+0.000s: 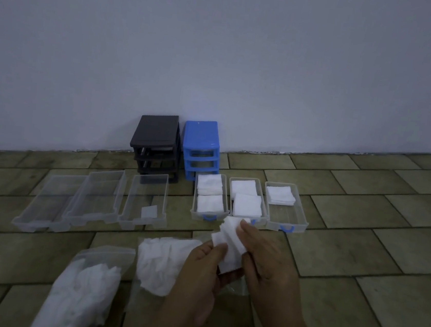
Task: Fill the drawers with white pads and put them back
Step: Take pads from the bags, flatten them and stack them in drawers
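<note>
Head view, looking down at a tiled floor (360, 249) by a pale wall. Both hands hold one small stack of white pads (229, 245): the left hand (202, 272) pinches its near edge, the right hand (265, 257) grips its far side. Just beyond lie three blue-handled clear drawers (250, 202) holding white pads. Three more clear drawers (95, 198) lie to the left. A black drawer frame (155, 143) and a blue drawer frame (201, 148) stand against the wall. Two plastic bags of pads (121, 273) lie nearby.
</note>
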